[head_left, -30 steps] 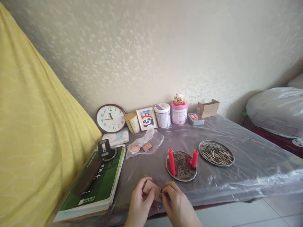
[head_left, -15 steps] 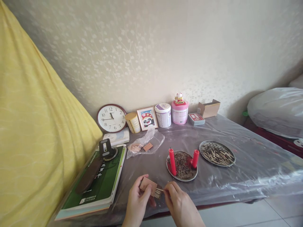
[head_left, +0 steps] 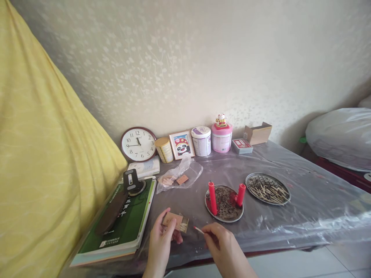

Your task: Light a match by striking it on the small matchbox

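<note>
My left hand (head_left: 165,235) grips a small matchbox (head_left: 174,220), thumb on top, its tray slid partly out to the right with several matches showing. Between the thumb and fingers of my right hand (head_left: 218,239) is a single match (head_left: 199,230), its red head pointing left toward the matchbox. A short gap separates match and box. Just beyond my right hand lies a round metal plate (head_left: 224,221) bearing a taller red candle (head_left: 213,199) and a shorter red candle (head_left: 240,194). Neither candle shows a flame.
Used matches fill a second metal plate (head_left: 268,174) to the right. A plastic bag (head_left: 194,173) with another matchbox (head_left: 182,179) lies behind my hands. Green books (head_left: 127,227) with a dark object on top are at left. A clock (head_left: 138,144), tins and a picture frame line the wall.
My right hand has drawn the match out of the open matchbox and holds it apart. My left hand has shifted left with the box and tilted it.
</note>
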`<state>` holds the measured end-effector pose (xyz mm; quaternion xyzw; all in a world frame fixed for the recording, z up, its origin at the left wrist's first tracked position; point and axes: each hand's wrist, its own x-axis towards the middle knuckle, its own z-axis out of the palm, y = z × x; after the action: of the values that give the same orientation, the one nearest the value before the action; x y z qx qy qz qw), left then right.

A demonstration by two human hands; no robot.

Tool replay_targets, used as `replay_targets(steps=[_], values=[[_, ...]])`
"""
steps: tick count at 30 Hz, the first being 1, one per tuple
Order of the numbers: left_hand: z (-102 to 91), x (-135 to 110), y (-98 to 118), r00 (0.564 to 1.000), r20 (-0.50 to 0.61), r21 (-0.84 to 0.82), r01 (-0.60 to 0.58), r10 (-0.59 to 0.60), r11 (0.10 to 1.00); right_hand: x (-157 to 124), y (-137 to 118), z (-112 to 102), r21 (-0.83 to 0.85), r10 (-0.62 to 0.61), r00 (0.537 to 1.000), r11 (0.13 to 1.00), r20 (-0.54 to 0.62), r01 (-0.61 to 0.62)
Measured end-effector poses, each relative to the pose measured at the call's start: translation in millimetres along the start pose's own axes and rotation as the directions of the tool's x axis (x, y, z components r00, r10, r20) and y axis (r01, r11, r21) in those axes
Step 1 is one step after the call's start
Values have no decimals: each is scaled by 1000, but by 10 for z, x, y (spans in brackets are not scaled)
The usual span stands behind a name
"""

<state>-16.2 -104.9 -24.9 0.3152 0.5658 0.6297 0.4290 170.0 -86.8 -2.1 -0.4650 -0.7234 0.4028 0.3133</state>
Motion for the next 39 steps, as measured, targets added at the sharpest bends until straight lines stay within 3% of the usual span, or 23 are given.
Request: replay_targets(steps=[6, 14, 21, 23, 27, 29, 35, 39], values=[[56, -33, -29, 997, 79, -12, 21, -20, 1000, 29, -61, 51, 419, 97, 995, 903, 20, -97], [182, -135, -53, 983, 170, -44, 78, -70, 996, 15, -119, 106, 535, 20, 996, 843, 87, -63], [185, -139, 17, 977, 115, -326, 207, -179, 923, 24, -127, 42, 541, 84, 996, 838, 5, -73], [186, -154, 32, 963, 161, -350, 260, -215, 900, 20, -163, 45, 578, 43, 999, 815, 20, -47], [226, -210, 65, 925, 232, -323, 364, -300, 874, -16, -238, 106, 707, -152, 981, 707, 120, 23], [248, -233, 68, 910, 251, -305, 398, -330, 865, -30, -242, 134, 714, -190, 971, 700, 146, 29], [239, -215, -10, 924, 326, -312, 304, -200, 900, 2, -233, 72, 701, -115, 992, 711, 46, 50], [213, -191, -48, 917, 381, -242, 226, -121, 944, 17, -232, 9, 621, -60, 998, 782, -23, 61]])
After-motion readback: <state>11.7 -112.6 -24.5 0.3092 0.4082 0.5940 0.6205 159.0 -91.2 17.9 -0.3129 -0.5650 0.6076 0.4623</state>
